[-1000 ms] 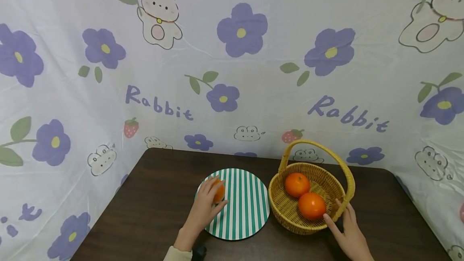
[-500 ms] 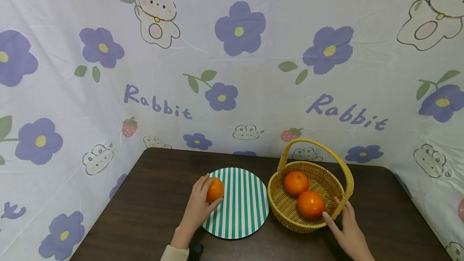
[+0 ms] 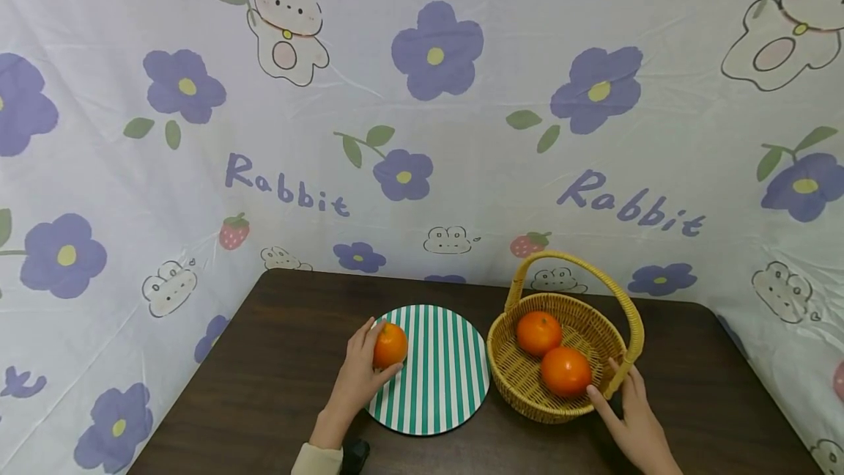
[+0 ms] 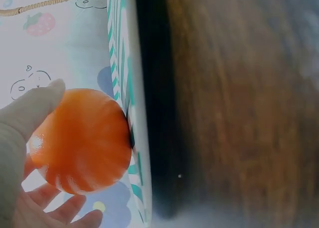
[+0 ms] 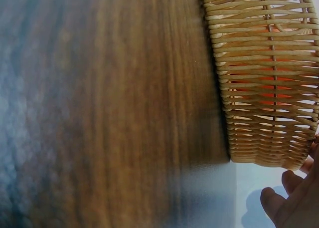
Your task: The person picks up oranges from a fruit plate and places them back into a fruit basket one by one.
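A smooth orange [image 3: 391,347] rests on the left part of a round plate [image 3: 435,387] with green and white stripes. My left hand [image 3: 356,380] holds the orange from its left side, thumb near and fingers beyond. In the left wrist view the thumb lies along the orange [image 4: 82,140], and some fingers spread away from it. To the plate's right stands a yellow wicker basket [image 3: 527,405] with a tall handle. Two oranges, one behind [image 3: 539,333] and one nearer [image 3: 566,372], lie inside it. My right hand [image 3: 634,420] pinches the basket's rim at the handle's near right base.
Everything stands on a dark wooden table [image 3: 283,343]. A small black object [image 3: 356,454] is by the left wrist. Behind the table hangs a white cloth [image 3: 475,145] with purple flowers and rabbits. Plate and basket are almost touching.
My left hand has shifted left from above the orange to its left side, uncovering more of it. The orange has moved slightly left. My right hand stays on the basket's rim.
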{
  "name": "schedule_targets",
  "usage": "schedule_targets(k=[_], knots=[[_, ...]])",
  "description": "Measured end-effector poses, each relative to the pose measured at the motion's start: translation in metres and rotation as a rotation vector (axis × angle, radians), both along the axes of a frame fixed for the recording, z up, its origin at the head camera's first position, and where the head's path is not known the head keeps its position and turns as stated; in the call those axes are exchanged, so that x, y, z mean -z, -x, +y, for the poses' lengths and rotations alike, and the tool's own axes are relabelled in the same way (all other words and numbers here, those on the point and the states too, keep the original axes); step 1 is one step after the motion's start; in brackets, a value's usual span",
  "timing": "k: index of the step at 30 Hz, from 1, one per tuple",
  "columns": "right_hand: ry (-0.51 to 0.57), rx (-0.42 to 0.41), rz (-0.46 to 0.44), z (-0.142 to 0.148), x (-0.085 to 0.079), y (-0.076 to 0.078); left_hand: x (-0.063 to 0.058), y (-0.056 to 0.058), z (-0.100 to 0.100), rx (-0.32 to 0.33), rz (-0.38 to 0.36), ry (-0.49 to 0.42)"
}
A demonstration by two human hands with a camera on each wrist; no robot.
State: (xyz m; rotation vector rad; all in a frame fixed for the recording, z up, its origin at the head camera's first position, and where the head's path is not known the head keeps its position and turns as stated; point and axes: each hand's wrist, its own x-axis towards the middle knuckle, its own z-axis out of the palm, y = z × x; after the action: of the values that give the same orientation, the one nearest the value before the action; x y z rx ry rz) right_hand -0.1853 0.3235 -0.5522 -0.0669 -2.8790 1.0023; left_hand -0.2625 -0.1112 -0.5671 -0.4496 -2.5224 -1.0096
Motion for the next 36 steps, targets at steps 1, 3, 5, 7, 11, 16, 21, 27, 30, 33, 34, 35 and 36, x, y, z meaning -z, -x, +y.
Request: schedule_targets(k=[1,3,5,7,11,16,21,27,30,33,34,35,36], knots=[[0.001,0.000,0.001,0.000,0.000,0.000,0.000,0.000,0.000,0.001,-0.010,0.002],[0.004,0.001,-0.001,0.000,0.000,0.000,0.000,0.001,-0.001,0.006,-0.033,-0.002],[0.007,0.003,-0.003,0.000,0.000,0.000,-0.001,0.002,-0.001,0.010,-0.048,-0.002],[0.009,0.002,-0.001,0.000,0.000,0.000,-0.001,0.003,-0.001,0.015,-0.060,-0.001],[0.008,0.000,0.001,0.001,0.000,0.001,-0.002,0.006,0.000,0.020,-0.085,-0.014],[0.001,0.000,-0.001,0.001,-0.001,0.001,-0.001,0.007,0.000,0.011,-0.082,-0.037],[-0.010,0.001,-0.007,0.001,0.000,0.000,-0.002,0.006,0.001,0.011,-0.067,-0.043],[-0.014,0.001,0.009,0.000,-0.001,0.000,-0.008,0.005,0.002,0.026,-0.097,-0.045],[-0.017,0.000,0.014,0.000,-0.001,-0.001,-0.008,0.005,0.004,0.027,-0.091,-0.031],[-0.015,-0.002,0.013,0.000,-0.001,0.000,-0.009,0.003,0.007,0.036,-0.075,-0.019],[-0.013,-0.003,0.014,0.000,0.000,0.000,-0.009,0.003,0.008,0.041,-0.070,-0.018],[-0.012,-0.004,0.012,0.000,0.000,0.000,-0.009,0.003,0.009,0.047,-0.067,-0.019],[-0.010,-0.005,0.010,0.000,0.000,0.000,-0.009,0.002,0.010,0.052,-0.067,-0.020]])
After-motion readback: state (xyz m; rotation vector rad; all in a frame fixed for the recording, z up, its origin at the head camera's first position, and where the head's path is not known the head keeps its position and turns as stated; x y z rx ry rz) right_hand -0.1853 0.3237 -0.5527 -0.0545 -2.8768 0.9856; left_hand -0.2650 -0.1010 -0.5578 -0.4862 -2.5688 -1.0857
